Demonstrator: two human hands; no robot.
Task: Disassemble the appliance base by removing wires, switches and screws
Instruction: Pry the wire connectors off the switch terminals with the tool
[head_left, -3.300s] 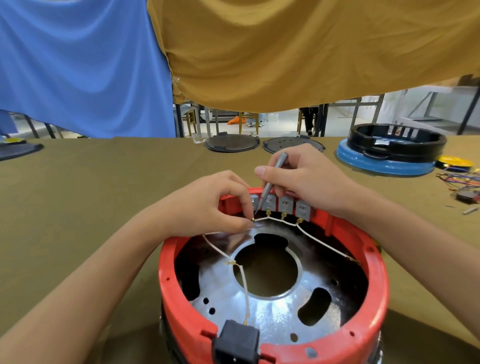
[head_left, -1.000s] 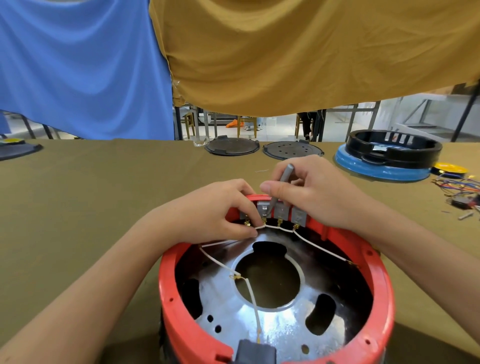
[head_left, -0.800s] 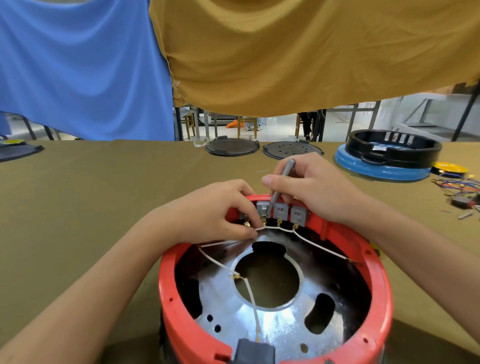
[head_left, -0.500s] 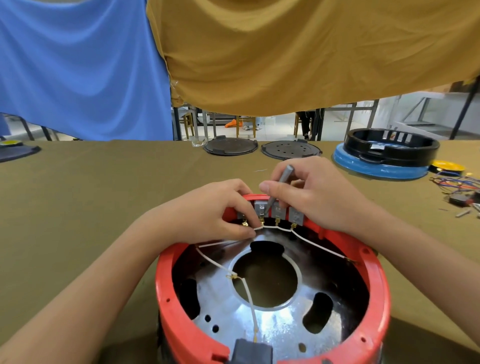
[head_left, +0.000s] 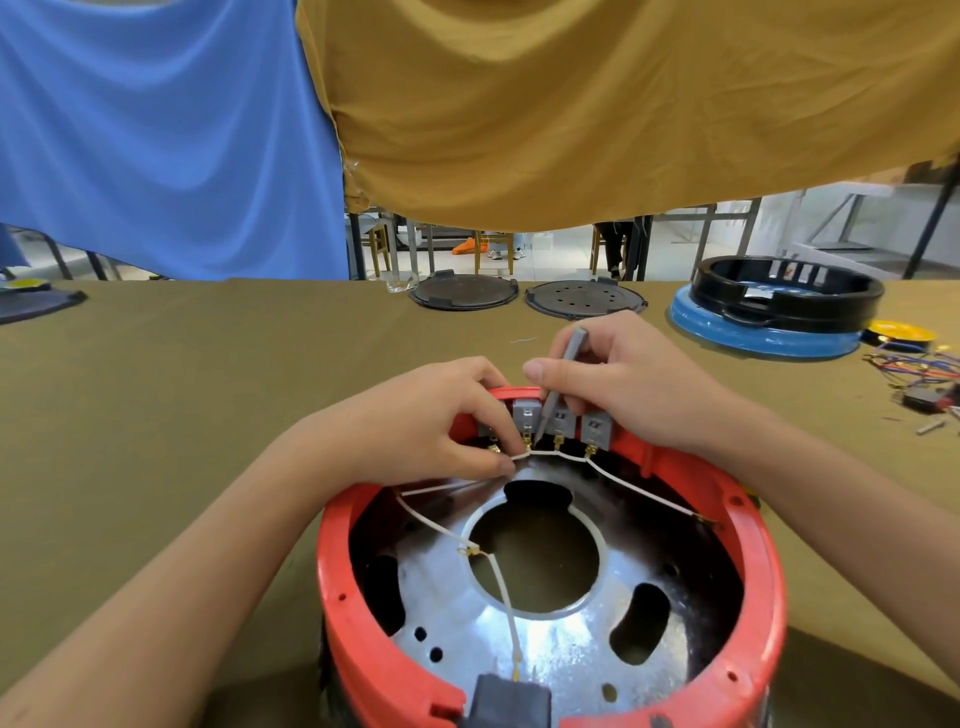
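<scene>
Head view: I see the red appliance base (head_left: 545, 691) nearest me on the table (head_left: 182, 415), open side up, its silver plate facing the camera.
Black block: a dark part (head_left: 511, 701) sits on the near rim, with a white wire (head_left: 501, 587) running from it toward the far rim.
Left hand: my left hand (head_left: 431, 423) pinches the white wire at the far rim, thumb and fingers pressed together just below the grey switches (head_left: 561, 421).
Right hand: my right hand (head_left: 634, 384) grips a thin grey tool (head_left: 558, 384), fingers curled round it.
Tool axis: long axis tilted, handle up and away to the right, tip down between two switches.
Change: against half a second ago both hands hold the same grips; the tool tip sits about where it was.
Far table: blue and black housing (head_left: 769, 317), two dark discs (head_left: 524, 296), loose coloured wires (head_left: 914, 364).
</scene>
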